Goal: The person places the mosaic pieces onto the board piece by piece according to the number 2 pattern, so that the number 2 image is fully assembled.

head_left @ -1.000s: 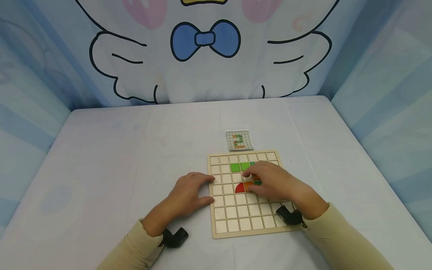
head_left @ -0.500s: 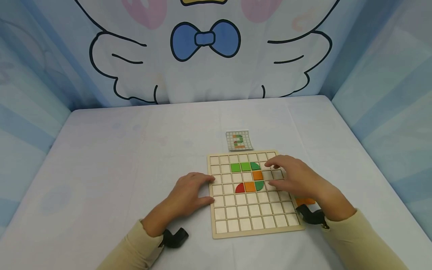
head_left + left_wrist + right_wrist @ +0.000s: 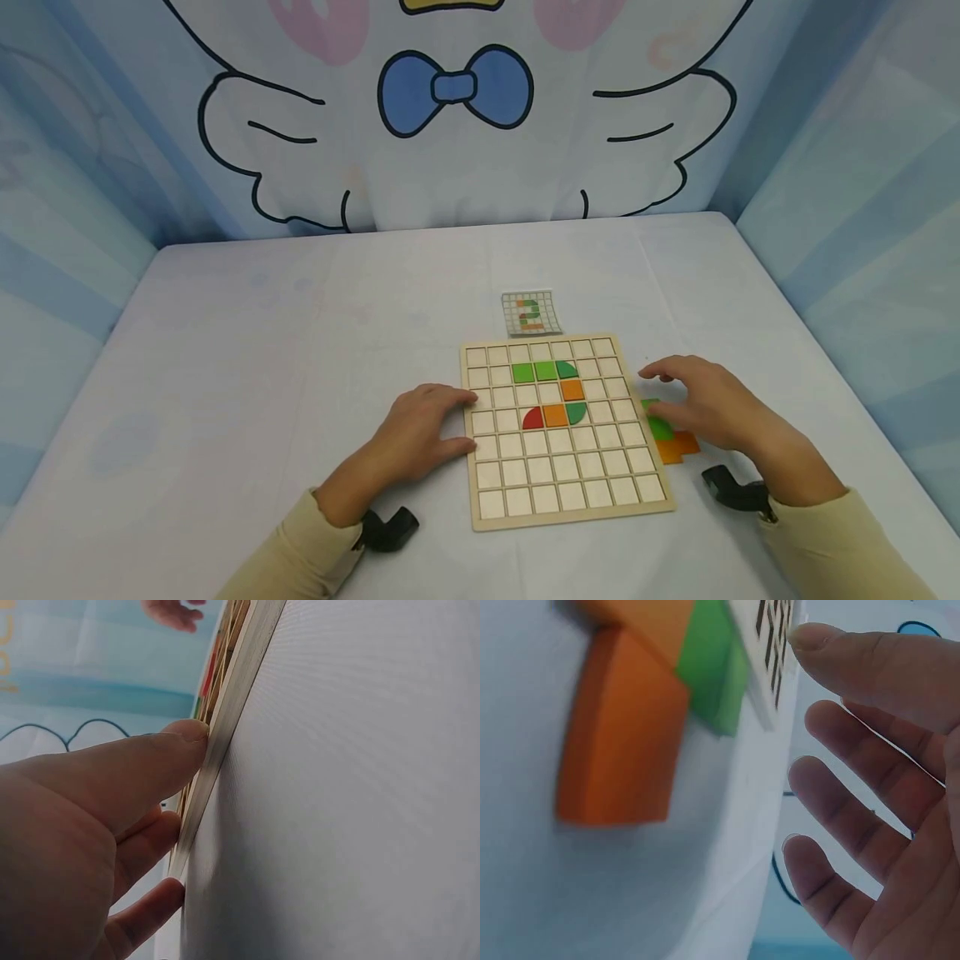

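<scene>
A wooden grid board (image 3: pixel 537 471) lies on the white table. In its cells sit two light-green squares (image 3: pixel 534 372), two dark-green quarter-rounds (image 3: pixel 576 412), two orange squares (image 3: pixel 556 415) and a red quarter-round (image 3: pixel 533 417). My left hand (image 3: pixel 416 433) touches the board's left edge with thumb and fingertips. Off the board's right edge hovers my right hand (image 3: pixel 712 408), fingers apart, holding nothing. Below it are loose green pieces (image 3: pixel 660 427) and orange pieces (image 3: pixel 678 447). The right wrist view shows an orange block (image 3: pixel 626 727) and a green block (image 3: pixel 714 671) close up.
Behind the board lies a small card (image 3: pixel 531 312) printed with a grid and a coloured pattern. A patterned curtain (image 3: pixel 465 167) stands along the table's back and sides. Small black cameras (image 3: pixel 390 529) are worn at both wrists.
My right hand has moved from the coloured pieces on the board to the right, past the board's edge, uncovering the pieces in the cells and the loose ones. The left hand stays put.
</scene>
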`<state>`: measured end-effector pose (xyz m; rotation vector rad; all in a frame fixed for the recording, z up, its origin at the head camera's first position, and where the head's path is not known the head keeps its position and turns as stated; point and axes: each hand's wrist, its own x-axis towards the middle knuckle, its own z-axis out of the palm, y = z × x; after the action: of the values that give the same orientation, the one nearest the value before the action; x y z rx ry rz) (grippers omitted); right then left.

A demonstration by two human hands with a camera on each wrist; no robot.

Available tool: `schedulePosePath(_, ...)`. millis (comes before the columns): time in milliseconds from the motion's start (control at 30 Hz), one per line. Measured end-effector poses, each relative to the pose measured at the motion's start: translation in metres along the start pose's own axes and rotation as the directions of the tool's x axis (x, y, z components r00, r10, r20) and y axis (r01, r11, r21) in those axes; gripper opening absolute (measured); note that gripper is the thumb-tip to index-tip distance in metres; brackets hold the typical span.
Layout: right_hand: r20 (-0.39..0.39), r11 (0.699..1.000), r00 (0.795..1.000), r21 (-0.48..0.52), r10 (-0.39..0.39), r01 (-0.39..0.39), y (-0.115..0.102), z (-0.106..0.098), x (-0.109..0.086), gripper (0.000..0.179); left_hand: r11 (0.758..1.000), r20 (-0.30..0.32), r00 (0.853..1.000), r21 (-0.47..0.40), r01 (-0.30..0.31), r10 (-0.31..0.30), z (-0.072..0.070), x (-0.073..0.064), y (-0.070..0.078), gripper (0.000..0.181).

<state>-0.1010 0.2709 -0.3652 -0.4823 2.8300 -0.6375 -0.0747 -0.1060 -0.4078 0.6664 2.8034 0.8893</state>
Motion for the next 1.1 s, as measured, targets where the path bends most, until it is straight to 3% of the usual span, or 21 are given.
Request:
schedulePosePath(433,-0.008,1.000,1.000,0.005,-0.002,0.002,0.020,0.007,-0.001,0.040,1.000,-0.005,1.000,-0.008,-0.014,0.014,0.001,-0.001,-0.001,0.053)
schedulePosePath(1100,-0.011,0.999,1.000,-0.037,0.011,-0.011,0.019,0.009,0.004,0.028,1.000,0.003,1.000,0.003,-0.001,0.001,0.000,-0.001,0.000,0.054)
